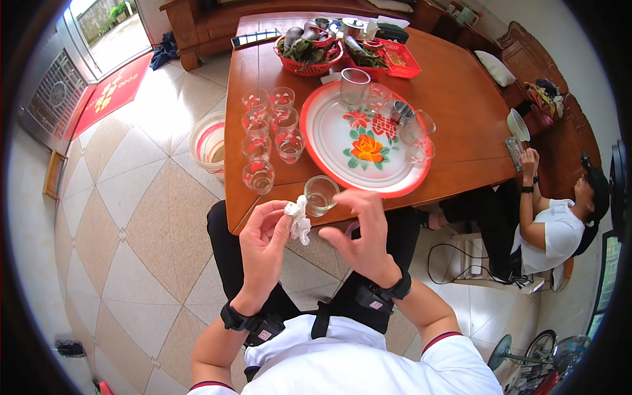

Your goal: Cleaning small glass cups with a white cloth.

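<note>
Between the thumb and fingers of my left hand (266, 232) is a crumpled white tissue (299, 222). My right hand (363, 232) holds nothing; its thumb and fingers are spread, close to a clear drinking glass (321, 196) at the table's near edge. From this view I cannot tell if a fingertip touches that glass. Left of it, several glasses with red patterns (258, 175) stand in two rows. Beyond my right hand lies a round enamel tray (326, 168) with a red rim and painted flowers. A large clear glass (354, 86), a metal cup (402, 112) and more glasses are on it.
At the far side of the wooden table (459, 118) are a red basket of eggplants (308, 49), a red tray (407, 66) and a phone (256, 38). A bucket (207, 143) stands on the floor at left. Another person (553, 232) sits at right, hands at the table edge.
</note>
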